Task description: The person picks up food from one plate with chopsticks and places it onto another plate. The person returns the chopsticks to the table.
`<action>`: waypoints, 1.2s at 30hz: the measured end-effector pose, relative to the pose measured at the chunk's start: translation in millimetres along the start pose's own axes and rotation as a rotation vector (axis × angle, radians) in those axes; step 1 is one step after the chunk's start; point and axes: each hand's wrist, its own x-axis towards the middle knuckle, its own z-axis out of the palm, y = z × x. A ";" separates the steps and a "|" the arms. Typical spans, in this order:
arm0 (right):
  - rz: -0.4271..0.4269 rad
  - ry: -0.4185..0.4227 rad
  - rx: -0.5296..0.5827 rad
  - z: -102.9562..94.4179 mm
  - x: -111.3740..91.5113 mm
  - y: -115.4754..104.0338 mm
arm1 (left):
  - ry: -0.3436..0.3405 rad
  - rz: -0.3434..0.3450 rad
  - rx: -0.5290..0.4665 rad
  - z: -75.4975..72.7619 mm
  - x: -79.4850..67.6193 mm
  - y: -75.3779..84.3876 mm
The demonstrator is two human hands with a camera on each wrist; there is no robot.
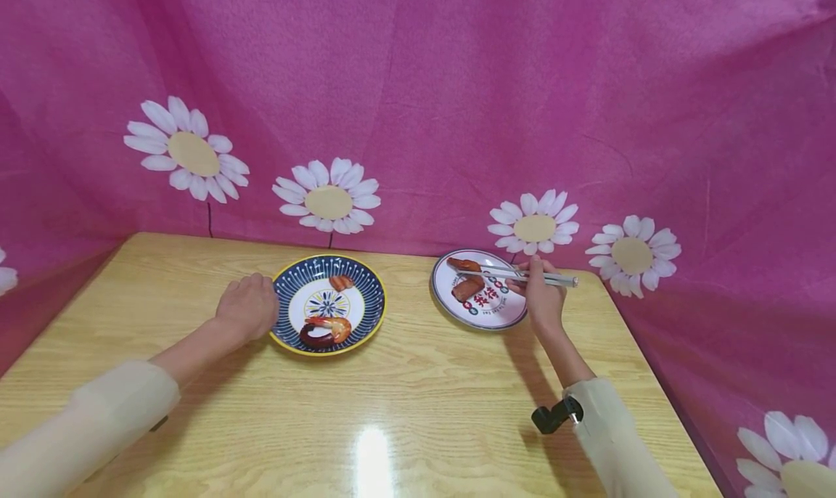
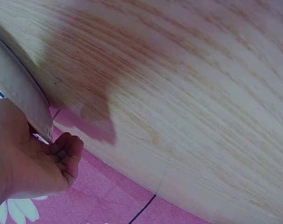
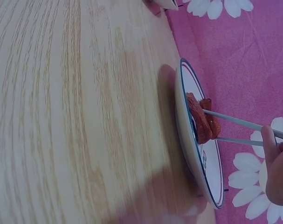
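My left hand (image 1: 248, 308) grips the left rim of a blue-and-white patterned plate (image 1: 374, 302) with a yellow edge. Its curled fingers (image 2: 72, 144) show at that rim in the left wrist view. On this plate lie a shrimp (image 1: 338, 327), a dark curved piece of food (image 1: 316, 339) and a small striped brown piece (image 1: 341, 283). My right hand (image 1: 542, 295) holds metal chopsticks (image 1: 516, 273) over a white plate (image 1: 499, 318) with red lettering. Their tips are at a reddish-brown wing-like piece (image 1: 462, 264); whether they pinch it, I cannot tell. Nearer lies a brown chunk (image 1: 467, 290).
Both plates stand toward the far side of a wooden table (image 1: 418, 396), with bare wood between them. A pink cloth (image 1: 431, 106) with white daisies hangs right behind the table and along its sides. A black device (image 1: 555, 415) sits on the right wrist.
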 end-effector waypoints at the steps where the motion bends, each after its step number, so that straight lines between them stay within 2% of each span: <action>1: -0.001 0.002 -0.003 0.0 -0.1 -0.6 | -0.001 -0.001 -0.001 0.0 0.0 -0.1; 14: -0.052 -0.011 0.062 4.8 -2.2 -12.4 | -0.012 -0.003 0.013 0.4 -0.9 -1.0; 23: -0.035 -0.127 0.083 16.4 -8.5 -17.8 | -0.020 -0.018 -0.015 2.1 0.1 -1.6; 31: -0.077 -0.248 0.073 28.7 -16.0 -24.1 | -0.024 -0.012 -0.005 0.7 1.3 -0.5; 36: -0.087 -0.262 0.032 38.0 -21.6 -29.6 | -0.026 -0.011 0.000 1.3 1.8 -1.2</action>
